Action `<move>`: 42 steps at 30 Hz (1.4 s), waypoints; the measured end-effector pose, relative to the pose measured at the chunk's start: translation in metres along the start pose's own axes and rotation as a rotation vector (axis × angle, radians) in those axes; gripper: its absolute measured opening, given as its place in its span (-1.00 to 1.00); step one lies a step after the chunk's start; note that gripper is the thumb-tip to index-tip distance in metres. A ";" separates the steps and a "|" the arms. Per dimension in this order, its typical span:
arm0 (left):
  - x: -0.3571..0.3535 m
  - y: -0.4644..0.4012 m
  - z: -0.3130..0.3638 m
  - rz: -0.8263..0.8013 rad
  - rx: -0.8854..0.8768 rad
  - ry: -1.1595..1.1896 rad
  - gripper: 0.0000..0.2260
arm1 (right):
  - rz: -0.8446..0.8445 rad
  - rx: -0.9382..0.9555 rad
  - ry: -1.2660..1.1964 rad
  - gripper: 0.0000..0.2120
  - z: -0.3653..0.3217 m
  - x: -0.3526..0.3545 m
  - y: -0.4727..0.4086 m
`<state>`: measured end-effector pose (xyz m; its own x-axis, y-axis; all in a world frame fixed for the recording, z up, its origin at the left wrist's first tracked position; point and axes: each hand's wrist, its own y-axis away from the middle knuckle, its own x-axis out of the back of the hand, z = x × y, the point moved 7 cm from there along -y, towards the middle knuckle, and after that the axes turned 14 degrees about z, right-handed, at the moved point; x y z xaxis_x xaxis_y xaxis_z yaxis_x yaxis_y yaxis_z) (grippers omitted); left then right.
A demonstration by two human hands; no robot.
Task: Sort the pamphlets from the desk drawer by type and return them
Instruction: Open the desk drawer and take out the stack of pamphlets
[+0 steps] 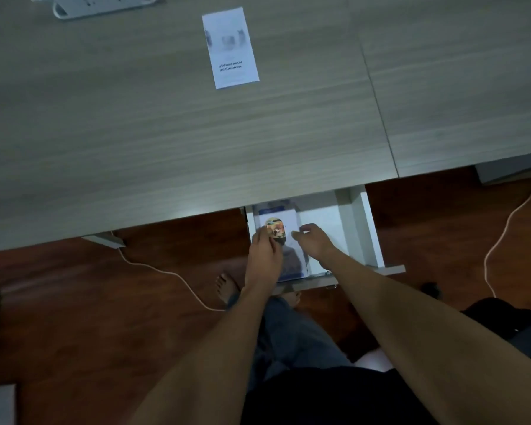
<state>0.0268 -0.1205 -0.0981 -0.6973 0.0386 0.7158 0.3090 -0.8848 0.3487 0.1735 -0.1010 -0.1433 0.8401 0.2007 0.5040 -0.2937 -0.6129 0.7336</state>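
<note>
A white drawer (367,228) stands pulled out under the desk's front edge. Inside it, at the left, lies a stack of pamphlets (284,220); the top one is white with a round colourful picture. My left hand (265,251) grips the stack's left edge, fingers on the top pamphlet. My right hand (314,240) pinches the same pamphlet's right edge. One white pamphlet with dark print (230,47) lies flat on the wooden desk (135,118), far from both hands.
A white power strip (105,3) sits at the desk's back left. White cables (166,273) run across the brown floor on both sides. My legs and bare feet are below the drawer. A dark bag (503,320) lies at the right.
</note>
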 end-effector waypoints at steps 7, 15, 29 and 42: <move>-0.016 -0.001 -0.006 -0.087 0.222 -0.019 -0.62 | -0.079 -0.138 -0.169 -0.32 0.008 -0.013 -0.013; -0.015 -0.004 -0.009 -0.147 0.214 -0.040 -0.60 | -0.077 -0.100 -0.181 -0.41 0.012 -0.015 -0.013; 0.023 -0.010 0.010 0.047 -0.073 -0.075 -0.70 | -0.226 -0.183 -0.317 -0.73 -0.008 0.007 0.006; 0.026 0.023 -0.015 -0.010 0.351 0.369 -0.55 | -0.350 -0.053 -0.108 -0.62 -0.011 0.015 0.076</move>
<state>0.0058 -0.1465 -0.0803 -0.8636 -0.1762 0.4724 0.4557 -0.6737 0.5818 0.1585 -0.1363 -0.0756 0.9365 0.3072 0.1692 -0.0009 -0.4804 0.8770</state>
